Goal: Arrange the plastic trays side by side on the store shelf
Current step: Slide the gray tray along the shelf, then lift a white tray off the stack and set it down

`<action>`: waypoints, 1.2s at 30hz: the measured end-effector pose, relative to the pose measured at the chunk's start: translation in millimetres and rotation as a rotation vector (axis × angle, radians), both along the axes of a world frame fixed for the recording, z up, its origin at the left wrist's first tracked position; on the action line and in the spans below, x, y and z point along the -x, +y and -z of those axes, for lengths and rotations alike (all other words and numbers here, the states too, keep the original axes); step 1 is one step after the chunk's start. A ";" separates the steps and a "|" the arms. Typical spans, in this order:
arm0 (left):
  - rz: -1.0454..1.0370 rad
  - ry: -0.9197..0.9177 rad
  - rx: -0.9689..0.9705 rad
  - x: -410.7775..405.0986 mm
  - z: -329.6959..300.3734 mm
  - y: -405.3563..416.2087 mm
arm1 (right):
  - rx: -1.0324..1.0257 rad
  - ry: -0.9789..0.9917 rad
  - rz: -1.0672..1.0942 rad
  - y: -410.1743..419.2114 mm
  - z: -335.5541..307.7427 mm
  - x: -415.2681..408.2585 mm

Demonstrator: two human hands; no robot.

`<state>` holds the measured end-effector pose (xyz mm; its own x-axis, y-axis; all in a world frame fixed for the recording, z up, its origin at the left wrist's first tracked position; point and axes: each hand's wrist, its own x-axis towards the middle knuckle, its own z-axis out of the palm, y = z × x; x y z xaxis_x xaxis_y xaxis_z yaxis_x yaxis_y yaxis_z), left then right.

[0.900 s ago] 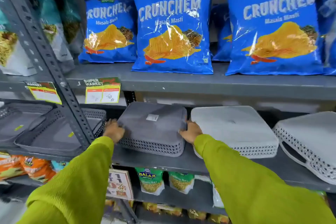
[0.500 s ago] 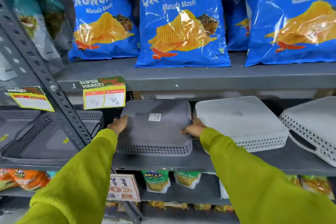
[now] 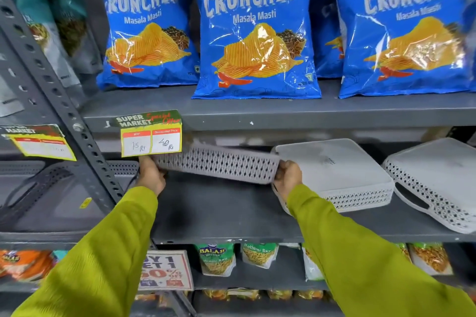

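A dark grey perforated plastic tray [image 3: 219, 163] hangs lifted off the middle shelf [image 3: 231, 213], its near wall facing me and tilted. My left hand [image 3: 150, 175] grips its left end and my right hand [image 3: 287, 179] grips its right end. Directly to its right a white tray [image 3: 337, 170] lies upside down on the shelf, touching my right hand. A second white tray [image 3: 438, 177] lies upside down and tilted at the far right. Both arms wear green sleeves.
Grey trays [image 3: 51, 195] are stacked in the left bay behind a slotted steel upright [image 3: 64, 116]. Blue chip bags [image 3: 255, 31] fill the shelf above, and a price tag [image 3: 150, 137] hangs from its edge just over the lifted tray. Snack packets [image 3: 216, 257] sit on the shelf below.
The dark grey tray lay upside down on the shelf between my hands; now both hands have raised it off the shelf and tipped it. The camera has moved closer.
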<state>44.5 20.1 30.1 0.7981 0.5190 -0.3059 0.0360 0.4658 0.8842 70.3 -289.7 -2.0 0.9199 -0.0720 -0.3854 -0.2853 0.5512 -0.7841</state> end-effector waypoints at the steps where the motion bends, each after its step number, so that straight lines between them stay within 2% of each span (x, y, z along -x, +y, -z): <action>1: 0.034 -0.018 0.024 3.5 5.8 4.0 | -0.025 0.027 -0.016 -5.2 3.0 2.4; 4: 0.163 -0.024 -0.026 18.8 20.3 9.7 | 0.030 -0.011 -0.118 -9.3 10.9 4.9; 7: 0.147 0.084 -0.013 26.5 41.3 15.1 | 0.340 -0.002 -0.173 -6.2 31.0 -10.3; 9: 0.091 0.278 -0.188 20.9 61.2 28.2 | 0.588 -0.016 -0.203 -7.7 55.0 -27.0; 11: 0.122 0.503 -0.400 17.0 75.4 38.2 | 0.809 -0.042 -0.252 -3.9 49.2 -21.2; 13: 0.164 0.576 -0.549 27.1 68.9 27.1 | 1.004 -0.064 -0.297 -0.3 35.3 -7.9; 17: 0.211 0.627 -0.736 34.1 56.9 6.5 | 1.098 -0.022 -0.318 -0.9 30.4 -0.5; 22: 0.151 0.721 -0.768 30.4 45.0 -13.4 | 1.146 -0.017 -0.341 -10.0 20.3 9.5; 24: 0.096 0.740 -0.852 33.9 35.4 -32.0 | 1.197 -0.081 -0.336 -20.3 11.0 13.4; 27: 0.077 0.654 -1.239 28.1 31.1 -68.0 | 1.352 -0.212 -0.141 -52.5 -9.1 15.9; 29: 0.109 0.420 -1.377 15.9 27.5 -104.2 | 1.474 -0.213 -0.020 -88.6 -20.3 14.3; 32: 0.247 0.126 -1.375 3.4 12.1 -177.1 | 1.615 -0.155 0.013 -159.3 -28.9 3.9; 36: 0.521 0.015 -1.303 -12.5 8.0 -257.7 | 1.761 0.012 -0.172 -247.6 -15.3 -16.0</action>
<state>57.0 -237.6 22.1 0.9853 0.0821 0.1497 -0.0384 -0.7476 0.6630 86.3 -537.3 13.3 0.9590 -0.2818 0.0292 -0.2533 -0.8991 -0.3570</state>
